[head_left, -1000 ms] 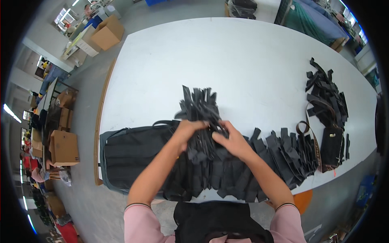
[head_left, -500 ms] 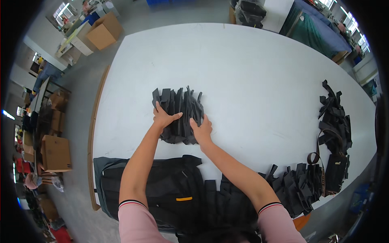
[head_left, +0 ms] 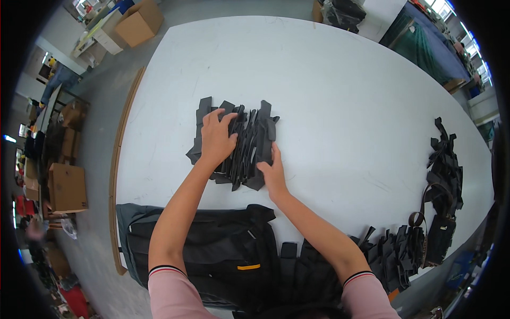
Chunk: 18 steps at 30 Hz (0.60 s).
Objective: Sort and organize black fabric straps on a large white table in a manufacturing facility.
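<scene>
Bundle of dark strips [head_left: 247, 144], one, lying flat on the white table [head_left: 340, 101], directly beneath my left hand [head_left: 217, 137] and immediately left of my right hand [head_left: 275, 174]. Long axis of the single strips: running away from my body, near ends short of my left fingertips' reach, far ends just beyond them; several lean a little to either side, so the ends finish ragged. The bundle as a whole fans crosswise, from left of my left hand to the fingers of my right. Left hand: palm down, fingers spread wide over the left part of the bundle, thumb set apart toward its middle. Right hand: thumb and forefinger parted against the bundle's right edge, thumb at the near corner; whether they pinch a strip I cannot tell. Black bag [head_left: 228, 239], one, nearer my body than the left hand, partly under that forearm, long axis left to right, with a yellow tab [head_left: 248, 267] on it. Second group of dark strips [head_left: 390, 252], to the right of my right hand and nearer me. Loose pile of dark strips [head_left: 445, 173], well right of my right hand. Black pouch [head_left: 442, 236] with strap, touching that pile's near end.
</scene>
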Motion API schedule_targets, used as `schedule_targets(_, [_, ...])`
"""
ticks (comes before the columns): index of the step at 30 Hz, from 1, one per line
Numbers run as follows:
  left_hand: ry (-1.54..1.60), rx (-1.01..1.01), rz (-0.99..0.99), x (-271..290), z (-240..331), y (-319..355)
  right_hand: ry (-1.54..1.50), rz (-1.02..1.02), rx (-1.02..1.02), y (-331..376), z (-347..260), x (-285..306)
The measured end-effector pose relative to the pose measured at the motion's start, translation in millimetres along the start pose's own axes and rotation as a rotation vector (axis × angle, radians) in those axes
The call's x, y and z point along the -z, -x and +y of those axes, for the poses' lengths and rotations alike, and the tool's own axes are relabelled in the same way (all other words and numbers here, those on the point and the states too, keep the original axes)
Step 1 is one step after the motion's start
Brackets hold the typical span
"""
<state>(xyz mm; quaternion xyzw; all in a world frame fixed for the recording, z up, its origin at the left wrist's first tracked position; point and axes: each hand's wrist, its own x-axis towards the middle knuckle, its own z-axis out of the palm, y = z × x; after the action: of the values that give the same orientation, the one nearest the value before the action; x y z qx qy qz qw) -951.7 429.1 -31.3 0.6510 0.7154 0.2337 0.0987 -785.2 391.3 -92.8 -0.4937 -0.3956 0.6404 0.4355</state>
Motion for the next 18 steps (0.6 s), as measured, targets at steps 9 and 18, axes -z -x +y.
schedule_targets(9, [-0.321, -0.427, 0.026, -5, 9, -27, -0.297, -0.041, -0.11, 14, -25, 21])
schedule_targets(18, [0.435, 0.069, 0.3, 4, -1, -34, -0.273, -0.048, -0.159, 13, -17, 29])
